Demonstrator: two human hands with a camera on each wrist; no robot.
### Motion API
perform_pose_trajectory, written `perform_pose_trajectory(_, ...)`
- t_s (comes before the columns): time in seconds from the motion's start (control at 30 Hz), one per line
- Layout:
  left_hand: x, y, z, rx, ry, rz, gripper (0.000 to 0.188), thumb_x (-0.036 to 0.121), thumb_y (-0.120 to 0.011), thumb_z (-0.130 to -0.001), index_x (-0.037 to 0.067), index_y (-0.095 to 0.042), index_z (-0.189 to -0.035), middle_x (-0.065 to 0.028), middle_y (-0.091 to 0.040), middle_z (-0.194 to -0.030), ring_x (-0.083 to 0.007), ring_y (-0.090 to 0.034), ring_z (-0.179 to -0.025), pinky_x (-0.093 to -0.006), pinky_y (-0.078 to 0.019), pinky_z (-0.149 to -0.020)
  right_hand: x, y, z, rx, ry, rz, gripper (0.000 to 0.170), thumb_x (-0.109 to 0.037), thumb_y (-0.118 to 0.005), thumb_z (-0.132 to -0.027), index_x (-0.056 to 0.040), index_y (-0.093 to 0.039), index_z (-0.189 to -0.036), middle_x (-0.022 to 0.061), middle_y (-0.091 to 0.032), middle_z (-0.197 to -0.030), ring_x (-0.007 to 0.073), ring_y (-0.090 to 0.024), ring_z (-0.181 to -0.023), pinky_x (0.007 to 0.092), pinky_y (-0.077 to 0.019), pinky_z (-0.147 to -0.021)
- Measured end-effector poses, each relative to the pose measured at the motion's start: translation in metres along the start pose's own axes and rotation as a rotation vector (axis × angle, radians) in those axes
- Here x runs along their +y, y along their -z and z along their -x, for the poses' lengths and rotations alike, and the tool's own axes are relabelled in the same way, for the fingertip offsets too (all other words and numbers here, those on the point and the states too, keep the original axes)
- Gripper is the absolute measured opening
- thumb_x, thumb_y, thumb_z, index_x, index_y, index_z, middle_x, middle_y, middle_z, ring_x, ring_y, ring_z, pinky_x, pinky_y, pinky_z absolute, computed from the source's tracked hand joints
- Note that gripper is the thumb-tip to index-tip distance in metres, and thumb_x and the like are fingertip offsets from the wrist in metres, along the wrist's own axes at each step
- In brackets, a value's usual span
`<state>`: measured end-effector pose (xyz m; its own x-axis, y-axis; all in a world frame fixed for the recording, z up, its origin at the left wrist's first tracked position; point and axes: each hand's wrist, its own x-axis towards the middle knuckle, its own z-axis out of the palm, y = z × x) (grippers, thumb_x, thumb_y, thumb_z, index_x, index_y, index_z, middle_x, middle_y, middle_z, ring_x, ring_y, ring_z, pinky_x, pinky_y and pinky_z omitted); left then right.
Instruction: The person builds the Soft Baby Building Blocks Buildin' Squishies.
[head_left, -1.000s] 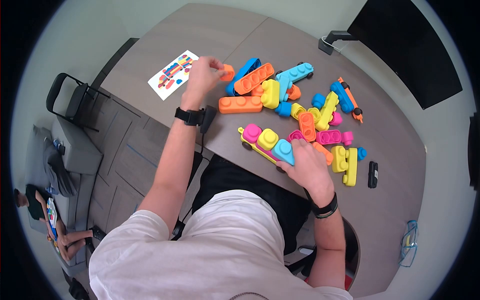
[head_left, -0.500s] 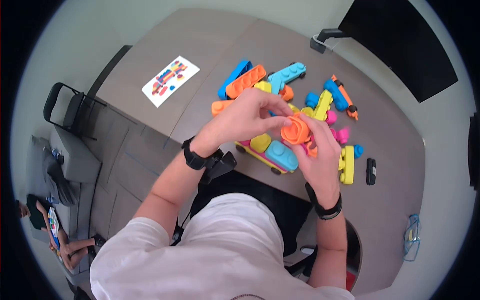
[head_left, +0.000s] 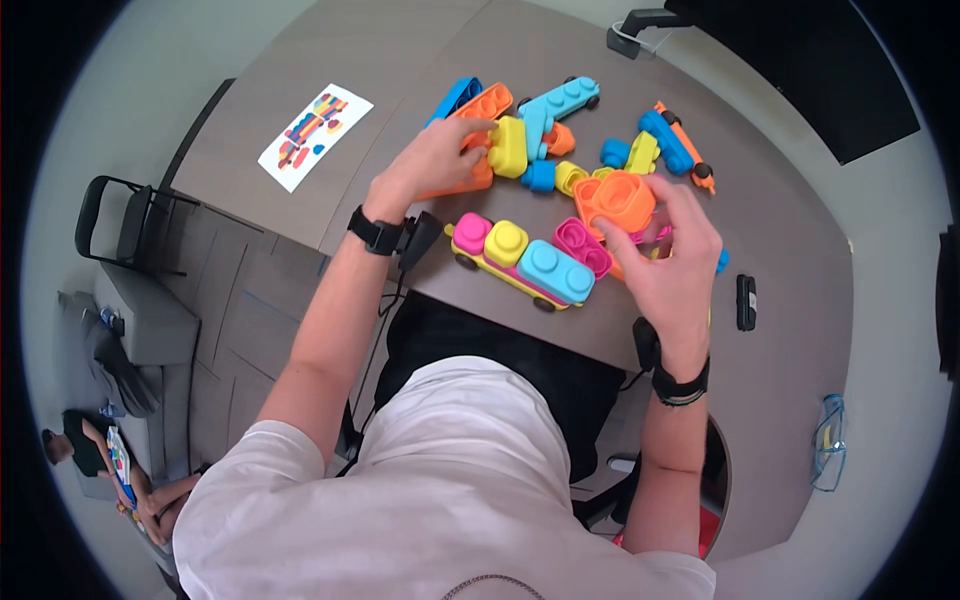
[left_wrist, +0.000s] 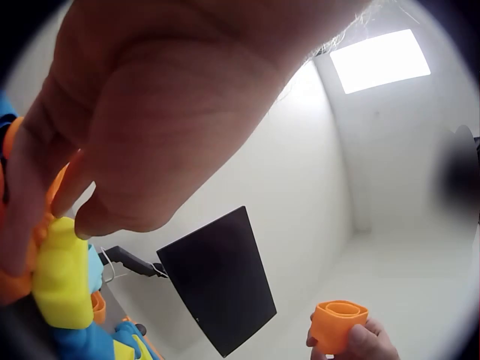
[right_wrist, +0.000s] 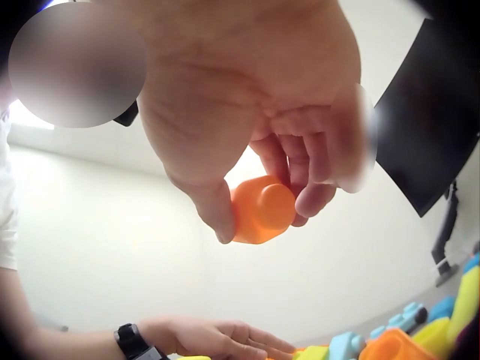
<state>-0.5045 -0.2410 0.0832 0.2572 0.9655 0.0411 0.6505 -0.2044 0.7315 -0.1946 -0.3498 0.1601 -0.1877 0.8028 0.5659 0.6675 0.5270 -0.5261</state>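
Note:
My right hand (head_left: 685,260) pinches a small orange toy block (right_wrist: 259,210) between thumb and fingers, raised over the pile, its hollow side facing up at the head. My left hand (head_left: 435,160) reaches over a long orange block (head_left: 465,182), its fingers stretched out beside an upright yellow block (head_left: 509,148). In the left wrist view its fingertips touch orange pieces next to that yellow block. Near the table's front edge stands a wheeled toy car with a yellow base (head_left: 518,284), carrying a pink block (head_left: 472,232), a yellow block (head_left: 506,243) and a light blue block (head_left: 556,270).
Loose blocks lie behind the car, with a light blue wheeled piece (head_left: 560,100) and a blue and orange wheeled piece (head_left: 675,145). A printed picture sheet (head_left: 315,137) lies at the left. A black case (head_left: 746,303) and safety glasses (head_left: 829,442) are at the right.
My left hand brought the small orange block from the left to the right hand, let go, and moved back left to the orange blocks. The right hand left the car and now holds the block.

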Motion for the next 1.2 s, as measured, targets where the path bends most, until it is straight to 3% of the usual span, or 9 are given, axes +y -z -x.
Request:
perform_pose_trajectory(0.23,-0.004,-0.003,-0.008,0.017,-0.001,0.094,0.044,0.003,-0.065,-0.107,0.002,-0.064,-0.150,-0.0173,-0.077,-0.138,-0.0280,-0.084,-0.083,-0.0377,-0.0669,-0.084,0.002,0.000,-0.003,-0.017,-0.006,0.025,0.053,-0.022,-0.099,-0.081,-0.0004,-0.075,-0.124,0.0104,-0.071,-0.098,0.0193,-0.064,-0.071,0.0323,-0.0535,-0.065)
perform_pose_trajectory(0.3,-0.018,-0.015,-0.013,0.297,-0.328,-0.154,0.046,0.006,-0.069,-0.099,0.002,-0.067,-0.145,-0.0190,-0.082,-0.119,-0.0302,-0.082,-0.080,-0.0418,-0.0645,-0.087,0.003,0.000,-0.002,-0.060,-0.050,0.069,0.054,-0.024,-0.099,-0.082,-0.0003,-0.075,-0.123,0.0113,-0.072,-0.099,0.0203,-0.066,-0.072,0.0328,-0.0543,-0.066)
perform_pose_trajectory(0.33,-0.017,-0.015,-0.011,0.299,-0.322,-0.154,0.046,0.006,-0.069,-0.099,0.002,-0.067,-0.145,-0.0190,-0.082,-0.119,-0.0302,-0.082,-0.080,-0.0418,-0.0645,-0.087,0.002,0.000,-0.002,-0.065,-0.049,0.067,0.054,-0.024,-0.099,-0.082,-0.0003,-0.075,-0.123,0.0113,-0.072,-0.099,0.0203,-0.066,-0.072,0.0328,-0.0543,-0.066)
perform_pose_trajectory(0.4,-0.010,-0.012,-0.010,0.138,-0.050,-0.091,0.045,0.005,-0.072,-0.096,0.002,-0.069,-0.141,-0.0155,-0.083,-0.114,-0.0315,-0.082,-0.088,-0.0441,-0.0641,-0.087,0.001,0.002,-0.002,-0.089,-0.083,0.082,0.053,-0.025,-0.099,-0.082,-0.0001,-0.075,-0.123,0.0123,-0.073,-0.100,0.0230,-0.068,-0.074,0.0347,-0.0554,-0.067)
perform_pose_trajectory(0.53,-0.010,-0.008,-0.016,0.149,-0.092,-0.099,0.039,0.007,-0.075,-0.093,0.006,-0.075,-0.133,-0.0102,-0.084,-0.110,-0.0308,-0.081,-0.097,-0.0459,-0.0637,-0.088,0.002,0.005,-0.003,-0.107,-0.086,0.073,0.053,-0.028,-0.099,-0.082,-0.0005,-0.075,-0.121,0.0133,-0.074,-0.102,0.0278,-0.071,-0.080,0.0388,-0.0572,-0.072)
perform_pose_trajectory(0.6,-0.007,-0.006,-0.015,0.173,-0.061,-0.295,0.039,0.009,-0.080,-0.094,0.006,-0.077,-0.132,-0.0090,-0.084,-0.119,-0.0316,-0.080,-0.108,-0.0442,-0.0645,-0.094,0.001,0.009,0.001,-0.209,-0.034,0.106,0.054,-0.030,-0.099,-0.081,-0.0008,-0.076,-0.120,0.0144,-0.075,-0.104,0.0337,-0.073,-0.088,0.0421,-0.0583,-0.078)
perform_pose_trajectory(0.8,-0.012,-0.001,-0.015,0.263,-0.130,-0.329,0.032,0.015,-0.084,-0.091,0.011,-0.083,-0.123,-0.0074,-0.085,-0.115,-0.0323,-0.080,-0.105,-0.0439,-0.0638,-0.091,-0.007,0.015,0.014,-0.450,-0.057,0.188,0.052,-0.032,-0.097,-0.080,-0.0010,-0.077,-0.116,0.0165,-0.075,-0.106,0.0401,-0.074,-0.097,0.0480,-0.0594,-0.083)
perform_pose_trajectory(0.97,0.030,0.022,0.006,0.377,-0.255,-0.280,0.034,0.015,-0.083,-0.092,0.011,-0.084,-0.126,-0.0062,-0.085,-0.113,-0.0249,-0.078,-0.087,-0.0379,-0.0638,-0.084,-0.012,0.009,0.018,-0.556,-0.084,0.253,0.049,-0.035,-0.096,-0.080,-0.0021,-0.077,-0.112,0.0172,-0.076,-0.105,0.0408,-0.075,-0.097,0.0507,-0.0592,-0.083)
perform_pose_trajectory(1.2,0.091,0.030,0.053,-0.078,-0.523,0.050,0.054,0.006,-0.079,-0.089,0.011,-0.074,-0.142,-0.0073,-0.083,-0.112,-0.0252,-0.078,-0.098,-0.0379,-0.0625,-0.089,-0.011,-0.005,0.022,-0.524,-0.091,0.223,0.047,-0.035,-0.095,-0.080,-0.0022,-0.076,-0.108,0.0185,-0.077,-0.101,0.0417,-0.076,-0.094,0.0516,-0.0608,-0.082)
